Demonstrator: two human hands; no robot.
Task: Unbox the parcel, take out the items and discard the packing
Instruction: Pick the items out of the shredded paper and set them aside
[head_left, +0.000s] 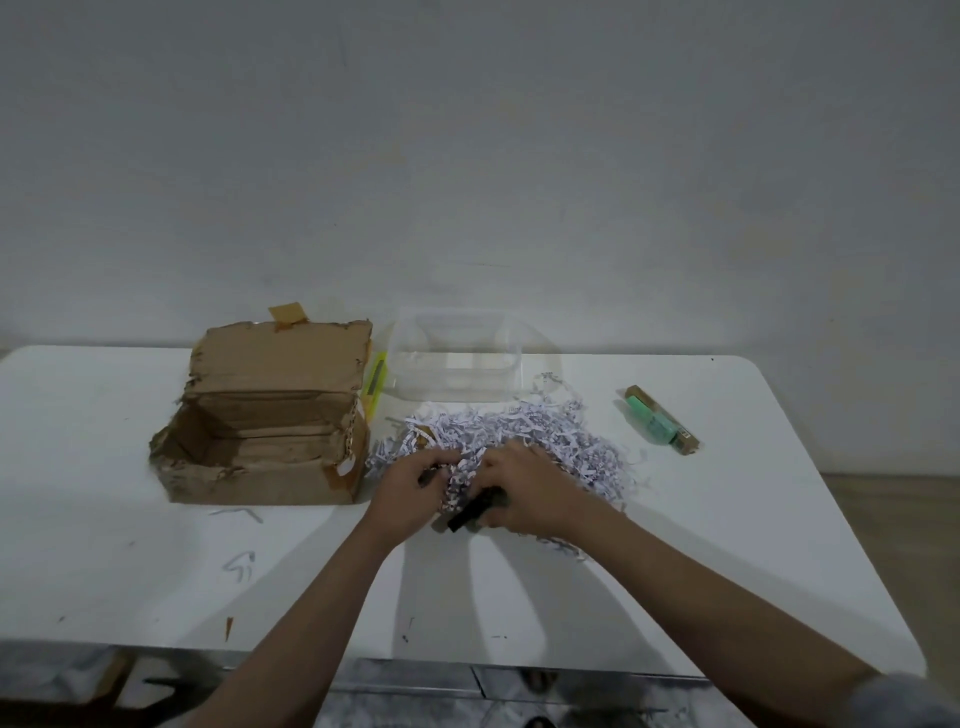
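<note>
The cardboard box (260, 421) sits open at about ten o'clock from the hands, its taped lid flap tilted up at the back, and what shows of its inside is bare cardboard. Just right of it, at twelve o'clock, stands a clear plastic tub (457, 358), with nothing visible inside. A yellow-green object (376, 382) is wedged between box and tub; it is too blurred to identify. The heap of shredded paper (519, 436) lies on the white table (156, 571) directly in front of the tub. At its six o'clock edge the left hand (413, 493) has its fingers curled into a clump of shreds, while the right hand (524, 493) grips a small black item (470, 514) that juts out below its fingers. At two o'clock, well apart from the heap, a green item in a brown-edged pack (662, 426) lies tilted near the table's right side. A few stray paper strips (239, 564) lie at eight o'clock. Bare tabletop runs along the near edge and to the left. Any printing on the pack or box is unreadable.
</note>
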